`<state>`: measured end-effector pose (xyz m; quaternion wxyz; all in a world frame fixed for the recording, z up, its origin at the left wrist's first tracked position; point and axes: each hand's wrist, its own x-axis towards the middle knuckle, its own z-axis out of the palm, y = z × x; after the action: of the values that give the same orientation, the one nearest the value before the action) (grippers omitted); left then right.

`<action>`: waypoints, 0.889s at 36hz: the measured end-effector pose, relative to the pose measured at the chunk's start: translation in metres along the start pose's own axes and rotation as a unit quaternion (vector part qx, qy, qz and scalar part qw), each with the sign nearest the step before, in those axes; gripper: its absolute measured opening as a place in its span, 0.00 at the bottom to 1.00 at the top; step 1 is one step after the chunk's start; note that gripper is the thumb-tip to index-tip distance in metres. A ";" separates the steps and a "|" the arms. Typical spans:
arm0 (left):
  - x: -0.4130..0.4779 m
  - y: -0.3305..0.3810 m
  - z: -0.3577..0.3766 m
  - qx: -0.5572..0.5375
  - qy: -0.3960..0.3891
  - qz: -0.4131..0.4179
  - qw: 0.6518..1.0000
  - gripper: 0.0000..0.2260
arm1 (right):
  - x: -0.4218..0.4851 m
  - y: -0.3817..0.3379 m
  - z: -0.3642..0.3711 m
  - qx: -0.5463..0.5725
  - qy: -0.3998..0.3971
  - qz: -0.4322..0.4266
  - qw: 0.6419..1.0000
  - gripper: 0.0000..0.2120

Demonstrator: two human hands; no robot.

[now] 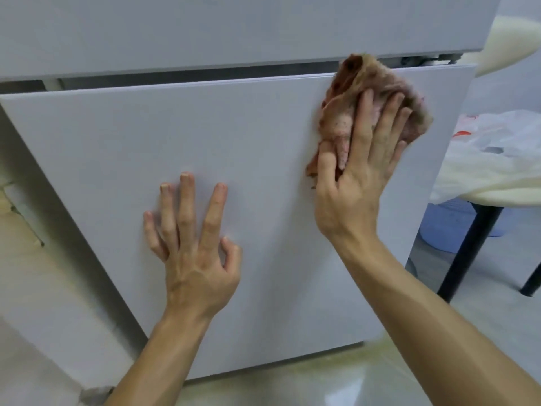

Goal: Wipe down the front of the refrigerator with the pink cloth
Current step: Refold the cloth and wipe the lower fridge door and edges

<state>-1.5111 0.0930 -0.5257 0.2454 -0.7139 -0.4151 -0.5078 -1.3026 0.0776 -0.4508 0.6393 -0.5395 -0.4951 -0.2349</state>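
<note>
Left hand (190, 253): spread fingers on refrigerator door (117, 148) | right hand (355, 177): flat, pressing pink cloth (348, 92) near door's upper right

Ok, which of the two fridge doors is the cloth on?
The lower door: the right hand presses the pink cloth near its top right corner. The upper door is untouched.

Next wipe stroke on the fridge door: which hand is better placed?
Right. The right hand presses the pink cloth flat against the lower door near its top edge; the left hand is bare, fingertips braced on the door.
</note>
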 end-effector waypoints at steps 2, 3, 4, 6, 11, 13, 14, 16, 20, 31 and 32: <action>0.002 -0.002 0.000 -0.001 -0.004 -0.002 1.000 0.39 | 0.006 -0.004 0.002 0.002 0.022 0.011 1.000 0.35; 0.002 -0.004 -0.001 0.001 -0.006 0.000 1.000 0.39 | 0.003 -0.001 0.002 -0.006 0.022 0.000 1.000 0.34; 0.002 -0.006 -0.001 0.005 -0.005 0.003 1.000 0.38 | -0.002 0.005 0.002 -0.015 0.017 -0.018 1.000 0.33; 0.001 -0.006 0.000 0.008 -0.001 0.004 1.000 0.38 | -0.022 0.025 0.001 -0.032 -0.002 -0.064 0.997 0.31; 0.002 0.003 0.003 0.007 0.014 -0.007 1.000 0.38 | -0.127 0.109 -0.020 -0.105 -0.155 -0.198 0.962 0.37; 0.001 0.006 0.004 0.010 0.015 -0.012 1.000 0.39 | -0.163 0.143 -0.034 -0.147 -0.213 -0.242 0.935 0.38; 0.001 0.008 0.005 0.009 0.016 -0.015 1.000 0.39 | -0.170 0.153 -0.041 -0.158 -0.228 -0.250 0.928 0.37; 0.002 0.011 0.005 0.009 0.017 -0.021 1.000 0.39 | -0.171 0.162 -0.048 -0.171 -0.242 -0.254 0.921 0.36; -0.002 0.014 0.006 0.005 0.009 -0.007 1.000 0.38 | -0.150 0.148 -0.053 -0.160 -0.258 -0.236 0.923 0.37; 0.000 0.013 0.012 -0.006 0.019 -0.003 1.000 0.38 | 0.022 0.053 -0.033 -0.012 -0.022 0.045 0.999 0.34; 0.000 0.012 0.012 -0.008 0.018 -0.004 1.000 0.38 | 0.026 0.049 -0.032 -0.008 -0.013 0.060 0.998 0.34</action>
<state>-1.4945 0.0954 -0.5293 0.2454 -0.7051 -0.4096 -0.5243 -1.2393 0.0693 -0.4476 0.6414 -0.5765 -0.4682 -0.1925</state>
